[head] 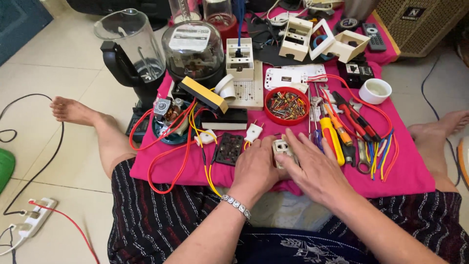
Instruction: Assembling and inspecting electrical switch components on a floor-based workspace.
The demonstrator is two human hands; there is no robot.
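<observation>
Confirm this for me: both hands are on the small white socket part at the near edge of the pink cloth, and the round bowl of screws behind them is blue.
Not quite. The bowl of screws is red, not blue, as the head view shows. The rest holds: the left hand and right hand are both on the small white socket part at the pink cloth's near edge.
</observation>
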